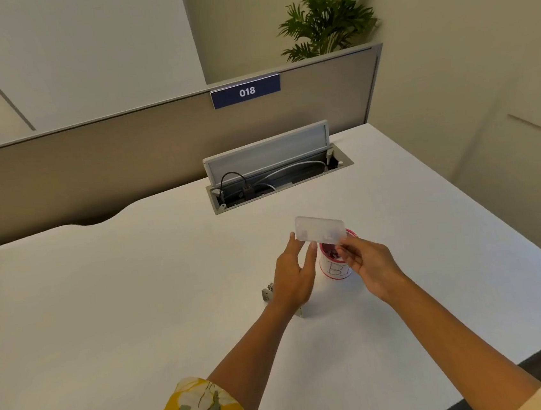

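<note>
A big white desk (106,305) sits by a brown wall panel (91,163). A flat see-through plastic piece (319,229) is held up just above a small white cup with a red rim (334,270). The right hand (370,266) pinches its right end. The left hand (292,279) touches its left end with straight fingers. I think it goes down flat onto the cup next. The desk edges are far off, but small grey metal bits (267,293) lie near.

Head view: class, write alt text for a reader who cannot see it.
A person holds a translucent plastic piece over a red-rimmed white cup on a white desk: the right hand pinches one end, the left hand touches the other. An open cable tray sits behind.
</note>
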A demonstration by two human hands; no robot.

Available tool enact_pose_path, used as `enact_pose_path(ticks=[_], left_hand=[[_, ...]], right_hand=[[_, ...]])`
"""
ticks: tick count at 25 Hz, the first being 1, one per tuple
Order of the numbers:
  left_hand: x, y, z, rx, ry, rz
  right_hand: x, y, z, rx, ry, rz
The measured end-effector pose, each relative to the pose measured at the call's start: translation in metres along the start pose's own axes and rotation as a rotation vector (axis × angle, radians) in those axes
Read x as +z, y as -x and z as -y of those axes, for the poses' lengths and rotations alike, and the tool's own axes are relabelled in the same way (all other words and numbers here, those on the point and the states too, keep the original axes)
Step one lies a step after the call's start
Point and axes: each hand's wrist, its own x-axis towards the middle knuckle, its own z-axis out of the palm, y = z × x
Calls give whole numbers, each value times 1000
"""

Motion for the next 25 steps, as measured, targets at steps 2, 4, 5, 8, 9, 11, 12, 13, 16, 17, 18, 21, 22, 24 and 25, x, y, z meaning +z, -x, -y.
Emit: enact_pose_path(ticks=[2, 4, 5, 8, 9, 11, 12, 13, 16, 17, 18, 21, 22, 24, 25], left_hand=[[-11, -1, -7, -90, 179, -106], [-25, -4, -7, -211, 283, -225], [-32, -5, -4, -264, 325, -265], [-51, -3, 12, -383, 446, -352], [-57, -1, 15, -412, 467, -385], [-70, 2, 25, -469, 490, -467], [-75, 4, 31, -503, 504, -499], [-81, 7, 37, -534, 517, -526], [-100, 18, 53, -546, 505, -571], [-104, 23, 56, -509, 515, -558], [-108, 28, 56, -471, 552, -523], [-113, 38, 57, -425, 637, -521], [-115, 41, 61, -443, 646, -527], [-114, 46, 74, -487, 648, -493], [-114, 48, 82, -513, 660, -484]], right_hand=[[22, 6, -11, 17, 1, 63], [42, 10, -24, 41, 41, 127], [50, 10, -31, 56, 69, 158], [68, 10, -52, 101, 150, 235], [72, 10, -59, 106, 189, 255], [79, 8, -70, 91, 347, 275], [80, 7, -75, 60, 464, 277], [81, 4, -79, 11, 592, 275], [74, -7, -90, -228, 951, 230], [71, -10, -94, -309, 1076, 228], [68, -14, -99, -355, 1204, 242], [62, -20, -115, -301, 1492, 342], [61, -21, -119, -297, 1563, 349], [62, -22, -126, -398, 1684, 322], [62, -21, -128, -452, 1726, 311]])
